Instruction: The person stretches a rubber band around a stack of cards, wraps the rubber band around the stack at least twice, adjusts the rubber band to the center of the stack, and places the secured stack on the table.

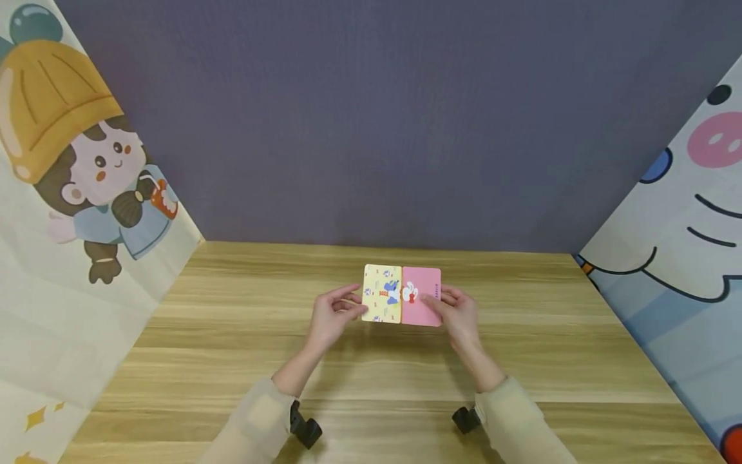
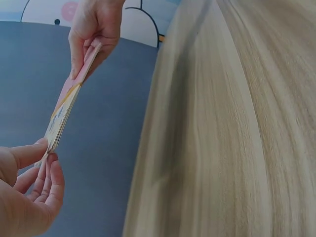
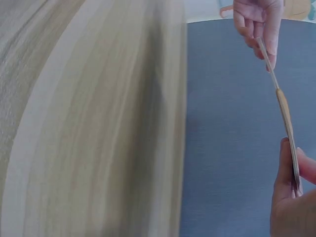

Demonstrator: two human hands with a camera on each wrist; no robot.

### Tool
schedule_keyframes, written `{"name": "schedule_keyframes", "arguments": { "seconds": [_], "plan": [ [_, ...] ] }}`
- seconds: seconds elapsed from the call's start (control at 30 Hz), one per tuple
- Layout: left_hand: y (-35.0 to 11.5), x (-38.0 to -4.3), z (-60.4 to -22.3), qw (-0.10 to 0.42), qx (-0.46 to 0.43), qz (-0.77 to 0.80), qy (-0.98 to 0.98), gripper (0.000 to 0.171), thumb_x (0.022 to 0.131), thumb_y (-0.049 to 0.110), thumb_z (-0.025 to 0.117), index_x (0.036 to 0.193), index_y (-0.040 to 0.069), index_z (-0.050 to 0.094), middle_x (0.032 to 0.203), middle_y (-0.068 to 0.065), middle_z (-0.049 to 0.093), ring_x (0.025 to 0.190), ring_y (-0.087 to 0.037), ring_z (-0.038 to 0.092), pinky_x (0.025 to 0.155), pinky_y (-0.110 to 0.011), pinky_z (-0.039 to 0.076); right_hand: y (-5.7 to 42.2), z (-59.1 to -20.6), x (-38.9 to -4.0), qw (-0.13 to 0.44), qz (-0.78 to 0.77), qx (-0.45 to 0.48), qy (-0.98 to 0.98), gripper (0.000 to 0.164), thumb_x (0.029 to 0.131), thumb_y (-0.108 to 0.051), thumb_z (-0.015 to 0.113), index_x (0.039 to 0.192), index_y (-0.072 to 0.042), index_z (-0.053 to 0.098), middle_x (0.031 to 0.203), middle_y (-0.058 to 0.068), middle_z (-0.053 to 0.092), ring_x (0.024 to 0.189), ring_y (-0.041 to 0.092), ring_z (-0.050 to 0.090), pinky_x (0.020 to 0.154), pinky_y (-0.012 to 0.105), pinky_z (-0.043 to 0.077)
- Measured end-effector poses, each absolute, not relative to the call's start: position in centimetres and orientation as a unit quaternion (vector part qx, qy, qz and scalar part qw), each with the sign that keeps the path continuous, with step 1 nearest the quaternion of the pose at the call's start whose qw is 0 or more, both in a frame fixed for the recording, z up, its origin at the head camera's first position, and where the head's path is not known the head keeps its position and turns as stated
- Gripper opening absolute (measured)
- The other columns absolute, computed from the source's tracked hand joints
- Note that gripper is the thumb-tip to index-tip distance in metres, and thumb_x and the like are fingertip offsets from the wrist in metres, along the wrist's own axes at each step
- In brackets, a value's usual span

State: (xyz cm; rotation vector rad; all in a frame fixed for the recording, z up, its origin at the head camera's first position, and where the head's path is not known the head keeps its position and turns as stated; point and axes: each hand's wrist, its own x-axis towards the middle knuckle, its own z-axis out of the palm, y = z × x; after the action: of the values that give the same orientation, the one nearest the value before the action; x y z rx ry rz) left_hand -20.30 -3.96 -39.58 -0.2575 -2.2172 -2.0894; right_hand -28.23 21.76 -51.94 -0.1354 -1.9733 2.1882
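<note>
A small yellow notebook (image 1: 381, 294), printed with a blue animal, is held above the wooden table. Against its right edge lies a pink notebook (image 1: 420, 287) with a white rabbit figure. I cannot tell whether the two are joined. My left hand (image 1: 330, 319) pinches the yellow notebook's outer edge between thumb and fingers. On the far side, my right hand (image 1: 462, 316) grips the pink notebook, its thumb across the cover and fingers behind. Both wrist views show the notebooks nearly edge-on, with thin layers in the yellow one (image 2: 60, 121) and a brownish edge (image 3: 285, 111) near the join.
The wooden table (image 1: 382, 386) runs back to a dark blue-grey panel (image 1: 371, 122). Cartoon-printed sheets stand on the left (image 1: 69, 309) and the right (image 1: 684, 258). A black wrist device (image 1: 305, 426) sits by the left sleeve, another (image 1: 466, 419) by the right.
</note>
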Motion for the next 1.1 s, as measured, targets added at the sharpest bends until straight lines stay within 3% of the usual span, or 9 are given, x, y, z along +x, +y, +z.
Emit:
{"name": "schedule_keyframes", "arguments": {
  "seconds": [0.17, 0.37, 0.6, 0.8, 1.1],
  "plan": [
    [-3.9, -22.0, -41.8, 0.038, -0.066, -0.695, -0.715, 0.038, 0.069, -0.011, 0.067, 0.106, -0.011, 0.057, 0.085, -0.025, 0.059, 0.066, -0.026, 0.058, 0.057, -0.019, 0.051, 20.6, -49.4, -27.0, 0.085, 0.728, -0.015, -0.680, 0.038, 0.067, -0.013, 0.077, 0.100, 0.000, 0.061, 0.087, 0.012, 0.066, 0.066, 0.018, 0.063, 0.055, 0.027, 0.054],
    [-3.7, -23.5, -44.0, 0.050, -0.055, -0.682, -0.727, 0.037, 0.068, -0.009, 0.069, 0.103, -0.010, 0.059, 0.083, -0.022, 0.061, 0.061, -0.017, 0.058, 0.055, -0.022, 0.052, 18.3, -43.4, -24.2, 0.074, 0.656, -0.083, -0.746, 0.041, 0.069, -0.008, 0.075, 0.103, 0.009, 0.058, 0.085, 0.014, 0.065, 0.059, 0.010, 0.059, 0.053, 0.021, 0.051],
    [-3.7, -24.7, -45.0, 0.048, -0.042, -0.668, -0.741, 0.033, 0.068, -0.010, 0.068, 0.101, -0.010, 0.060, 0.081, -0.022, 0.061, 0.061, -0.022, 0.060, 0.059, -0.035, 0.054, 18.3, -43.9, -25.2, 0.067, 0.604, -0.093, -0.789, 0.036, 0.069, -0.006, 0.074, 0.099, 0.009, 0.061, 0.083, 0.014, 0.061, 0.057, 0.008, 0.052, 0.046, 0.018, 0.047],
    [-3.7, -25.6, -45.8, 0.015, -0.014, -0.655, -0.755, 0.035, 0.067, -0.011, 0.068, 0.101, -0.008, 0.061, 0.081, -0.020, 0.062, 0.065, -0.019, 0.061, 0.058, -0.030, 0.054, 18.5, -44.8, -26.3, 0.033, 0.571, -0.100, -0.814, 0.040, 0.069, -0.009, 0.075, 0.103, 0.007, 0.060, 0.086, 0.019, 0.063, 0.056, 0.007, 0.054, 0.048, 0.020, 0.048],
    [-3.7, -26.4, -46.9, -0.017, 0.004, -0.642, -0.766, 0.035, 0.066, -0.012, 0.068, 0.100, -0.008, 0.061, 0.077, -0.019, 0.063, 0.063, -0.014, 0.058, 0.060, -0.033, 0.054, 18.5, -45.6, -27.1, -0.009, 0.552, -0.129, -0.824, 0.045, 0.068, -0.011, 0.076, 0.105, 0.009, 0.058, 0.086, 0.019, 0.063, 0.056, 0.007, 0.053, 0.048, 0.019, 0.047]
  ]
}}
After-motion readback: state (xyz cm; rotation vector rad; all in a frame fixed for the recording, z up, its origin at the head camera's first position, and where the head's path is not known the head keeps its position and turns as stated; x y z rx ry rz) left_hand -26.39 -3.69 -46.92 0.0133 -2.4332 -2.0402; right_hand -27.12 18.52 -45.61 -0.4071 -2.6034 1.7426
